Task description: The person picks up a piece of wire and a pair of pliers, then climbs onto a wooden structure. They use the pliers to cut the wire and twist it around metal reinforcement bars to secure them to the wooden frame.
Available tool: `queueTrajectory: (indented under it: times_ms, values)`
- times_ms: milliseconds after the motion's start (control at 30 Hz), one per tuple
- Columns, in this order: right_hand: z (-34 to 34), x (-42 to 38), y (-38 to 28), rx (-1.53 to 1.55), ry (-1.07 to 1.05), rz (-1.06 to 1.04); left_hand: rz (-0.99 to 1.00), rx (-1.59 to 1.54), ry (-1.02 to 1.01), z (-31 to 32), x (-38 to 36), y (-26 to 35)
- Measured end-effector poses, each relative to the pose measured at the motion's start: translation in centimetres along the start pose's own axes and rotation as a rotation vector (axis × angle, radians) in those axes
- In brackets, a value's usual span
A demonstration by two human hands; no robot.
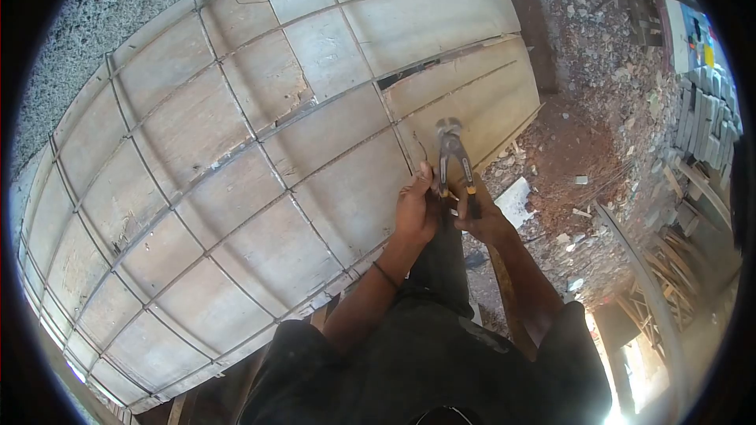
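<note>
Steel pincers [450, 148] point away from me over the panel surface, their jaws slightly blurred and their handles spread. My right hand [482, 216] is closed around the lower ends of the handles. Just left of the tool, my left hand [417, 208] is closed with the thumb raised, and a thin bent wire [420, 144] rises from the thumb tip. Beneath both hands lie pale boards [354, 212] crossed by a grid of steel rebar [293, 189]. One short bar [465, 88] runs along the board beyond the pincers.
Broken rubble and reddish soil [575, 142] lie below the panel's right edge. A dark gap [409, 75] opens between boards ahead. Timber pieces [669, 267] and stacked grey blocks [706, 122] stand at the right. A rough grey wall [118, 8] borders the far left.
</note>
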State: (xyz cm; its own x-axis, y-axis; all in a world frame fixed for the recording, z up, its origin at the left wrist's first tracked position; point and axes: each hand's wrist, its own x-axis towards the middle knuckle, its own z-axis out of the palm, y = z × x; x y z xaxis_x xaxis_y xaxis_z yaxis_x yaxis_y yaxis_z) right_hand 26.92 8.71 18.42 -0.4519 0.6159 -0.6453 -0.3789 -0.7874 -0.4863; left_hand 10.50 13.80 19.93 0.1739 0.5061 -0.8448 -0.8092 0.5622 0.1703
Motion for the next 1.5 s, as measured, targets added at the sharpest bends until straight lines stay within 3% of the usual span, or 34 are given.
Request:
queueTrajectory:
  times_ms: [33, 100, 133, 200, 267, 367, 400, 467, 567, 667, 733, 833, 1000, 1067, 1200, 1267, 1300, 1367, 1433, 1500]
  values:
    - [0.2, 0.0, 0.0, 0.065, -0.049, -0.044, 0.002, -0.001, 0.002, -0.6, 0.0, -0.4]
    - [2.1, 0.8, -1.5, 0.041, 0.061, -0.048, 0.277, 0.324, 0.401, 0.1, -1.2, 0.5]
    - [2.4, 1.2, -2.0, 0.033, 0.094, -0.049, 0.286, 0.322, 0.407, -0.9, -1.1, 0.9]
    - [1.6, 2.3, -3.2, -0.215, 0.035, -0.045, 0.522, 0.403, 0.559, -4.1, -0.6, 2.5]
    - [2.4, 3.4, -3.5, -0.228, 0.088, -0.062, 0.679, 0.595, 0.574, -6.4, -1.2, 4.3]
    - [2.1, 3.9, -2.2, -1.035, 0.27, -0.164, 0.695, 0.573, 0.595, -6.0, -2.9, 9.1]
    - [1.9, 3.6, -1.6, -1.035, 0.275, -0.16, 0.728, 0.567, 0.589, -6.2, -3.2, 10.4]
    - [1.9, 2.8, -0.4, -1.548, 0.182, -0.266, 0.734, 0.537, 0.547, -6.6, -3.7, 12.7]
    - [1.0, 2.0, 3.1, -1.534, 0.088, -0.108, 0.735, 0.518, 0.492, -6.3, -3.9, 14.3]
    - [2.6, 1.5, 7.1, -1.375, 0.2, -0.22, 0.691, 0.544, 0.447, -6.1, -3.5, 14.0]
    - [2.4, 1.6, 11.1, -1.418, 0.254, -0.196, 0.662, 0.555, 0.424, -5.8, -3.5, 13.4]
    - [2.7, 1.7, 11.4, -1.402, 0.296, -0.163, 0.589, 0.599, 0.353, -5.2, -3.8, 12.5]
    - [2.9, 2.3, 7.7, -1.262, 0.257, -0.221, 0.517, 0.638, 0.301, -4.7, -3.2, 11.8]
    - [3.0, 3.2, 6.1, -1.178, 0.339, -0.129, 0.504, 0.631, 0.249, -4.2, -3.0, 11.5]
    - [4.9, 5.5, 2.9, -1.188, 0.371, -0.234, 0.449, 0.64, 0.183, -2.6, -2.0, 11.3]
    - [7.3, 6.6, 1.8, -0.46, 0.098, -0.179, 0.411, 0.637, 0.138, -1.7, -1.3, 11.4]
    - [8.7, 6.6, 0.0, -0.461, 0.103, -0.18, 0.406, 0.643, 0.112, -0.8, -0.7, 11.3]
    - [11.3, 6.6, -3.7, -0.367, 0.009, 0.031, 0.405, 0.652, 0.082, -0.2, 1.1, 11.7]
    - [9.4, 7.8, -2.1, -0.386, 0.12, -0.028, 0.495, 0.77, 0.057, -0.9, 3.7, 12.0]
    - [8.0, 8.0, -2.3, -0.414, 0.227, -0.094, 0.42, 0.728, 0.081, 0.3, 4.4, 13.1]
